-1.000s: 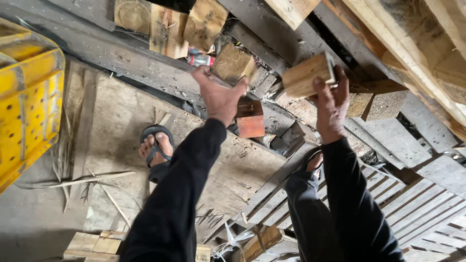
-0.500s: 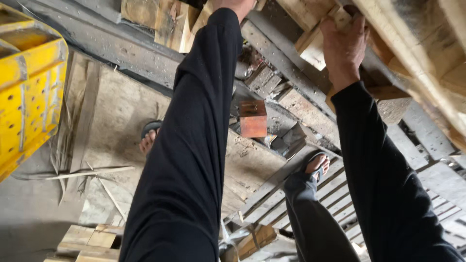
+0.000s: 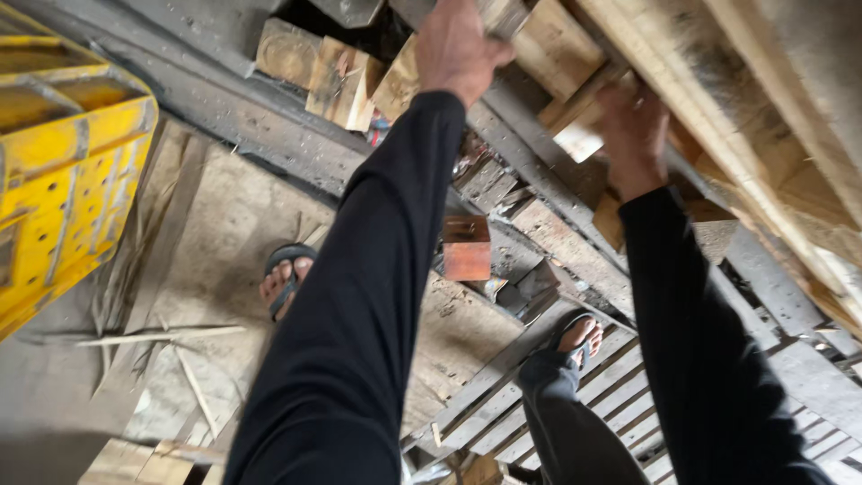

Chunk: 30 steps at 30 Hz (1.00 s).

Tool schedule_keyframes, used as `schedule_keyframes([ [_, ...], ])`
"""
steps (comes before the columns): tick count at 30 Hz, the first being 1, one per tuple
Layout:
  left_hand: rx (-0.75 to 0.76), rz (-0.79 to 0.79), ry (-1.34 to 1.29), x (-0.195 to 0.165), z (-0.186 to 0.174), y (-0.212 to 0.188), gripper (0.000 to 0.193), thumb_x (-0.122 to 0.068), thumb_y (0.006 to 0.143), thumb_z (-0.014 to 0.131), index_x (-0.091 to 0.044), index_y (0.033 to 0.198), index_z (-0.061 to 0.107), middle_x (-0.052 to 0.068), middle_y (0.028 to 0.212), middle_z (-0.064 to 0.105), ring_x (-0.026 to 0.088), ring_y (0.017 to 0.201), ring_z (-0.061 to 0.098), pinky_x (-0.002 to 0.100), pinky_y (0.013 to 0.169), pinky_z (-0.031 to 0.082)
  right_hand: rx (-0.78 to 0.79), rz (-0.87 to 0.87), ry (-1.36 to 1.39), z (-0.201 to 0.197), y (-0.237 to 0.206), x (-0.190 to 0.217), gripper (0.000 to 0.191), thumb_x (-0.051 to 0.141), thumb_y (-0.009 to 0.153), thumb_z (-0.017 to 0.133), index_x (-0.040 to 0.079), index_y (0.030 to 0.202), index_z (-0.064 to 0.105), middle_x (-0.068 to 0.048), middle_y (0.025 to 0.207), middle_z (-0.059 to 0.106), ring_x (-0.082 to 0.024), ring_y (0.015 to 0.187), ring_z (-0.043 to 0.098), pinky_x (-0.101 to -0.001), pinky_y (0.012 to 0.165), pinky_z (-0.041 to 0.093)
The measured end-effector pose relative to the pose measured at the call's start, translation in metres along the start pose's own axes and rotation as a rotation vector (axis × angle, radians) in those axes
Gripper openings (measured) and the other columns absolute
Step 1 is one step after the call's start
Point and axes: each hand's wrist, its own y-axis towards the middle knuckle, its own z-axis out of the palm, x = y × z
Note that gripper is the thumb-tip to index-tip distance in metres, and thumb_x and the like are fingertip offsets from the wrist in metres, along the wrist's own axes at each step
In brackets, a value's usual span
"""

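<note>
Two black sleeves are filling the near part of the view, and below them the person's sandalled feet are standing apart: the left foot (image 3: 285,280) on a dusty board floor (image 3: 215,233), the right foot (image 3: 577,337) on the slats of a grey pallet (image 3: 620,395). Between the feet a small reddish wood block (image 3: 466,247) is lying on its own, untouched. Off to the left a yellow metal frame (image 3: 63,171) is leaning in.

Farther out, the left hand (image 3: 458,49) is reaching up to a pale wood block (image 3: 400,85) at the top edge of the view; its fingers are curling over something there, but the frame is cutting them off, so whether the grip is truly clamped cannot be told. The right hand (image 3: 633,135) is closing its grip around the end of a light wood block (image 3: 575,135), tucked just under a long pale timber beam (image 3: 718,117) that is running diagonally overhead.

Judging from this, the work in hand is seating blocks against the stacked timber. Doing it well likely means keeping both wrists straight, pressing each block flat against its neighbour before letting go, and keeping the toes clear of anything that might drop
</note>
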Motion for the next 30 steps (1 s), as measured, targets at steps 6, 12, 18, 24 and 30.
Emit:
schedule_keyframes([
  [6, -0.071, 0.003, 0.050, -0.013, 0.006, 0.016, 0.068, -0.052, 0.062, 0.098, -0.005, 0.095, 0.063, 0.012, 0.091, 0.072, 0.033, 0.087, 0.072, 0.048, 0.084, 0.055, 0.203, 0.419, 2.926, -0.020, -0.014, -0.036, 0.073, 0.015, 0.095, 0.075, 0.012, 0.152, 0.030, -0.004, 0.121, 0.055, -0.008, 0.093, 0.059, -0.0323, 0.076, 0.060],
  [12, -0.029, -0.149, -0.041, -0.017, -0.014, -0.003, 0.071, -0.043, 0.065, 0.093, -0.009, 0.116, 0.057, 0.009, 0.091, 0.072, 0.027, 0.086, 0.075, 0.040, 0.081, 0.060, 0.043, 0.527, 2.703, -0.053, -0.045, -0.060, 0.051, 0.008, 0.090, 0.075, 0.011, 0.137, 0.055, -0.013, 0.117, 0.052, -0.013, 0.091, 0.054, -0.0365, 0.077, 0.054],
  [18, -0.188, 0.110, 0.228, -0.003, -0.018, 0.001, 0.071, -0.045, 0.068, 0.094, -0.012, 0.120, 0.059, 0.011, 0.104, 0.073, 0.033, 0.105, 0.068, 0.054, 0.104, 0.050, -0.317, 0.296, 2.949, -0.058, -0.067, -0.041, 0.052, 0.017, 0.095, 0.076, 0.011, 0.138, 0.048, -0.005, 0.129, 0.052, -0.014, 0.103, 0.058, -0.0348, 0.092, 0.059],
  [24, 0.175, -0.110, 0.299, -0.004, -0.029, 0.019, 0.095, -0.048, 0.060, 0.099, -0.009, 0.127, 0.045, 0.016, 0.122, 0.062, 0.040, 0.122, 0.053, 0.067, 0.101, 0.041, -0.252, 0.080, 2.921, -0.053, -0.098, -0.049, 0.057, 0.030, 0.094, 0.067, 0.012, 0.145, 0.050, -0.006, 0.116, 0.060, -0.016, 0.099, 0.059, -0.0343, 0.081, 0.054],
  [30, 0.035, -0.212, -0.557, 0.022, -0.045, -0.035, 0.080, -0.024, 0.064, 0.092, 0.001, 0.126, 0.047, 0.018, 0.121, 0.071, 0.032, 0.108, 0.077, 0.041, 0.085, 0.066, 0.037, 0.311, 3.150, -0.050, -0.157, -0.030, 0.070, 0.025, 0.087, 0.068, 0.012, 0.152, 0.045, -0.003, 0.112, 0.056, -0.015, 0.099, 0.058, -0.0350, 0.082, 0.056],
])
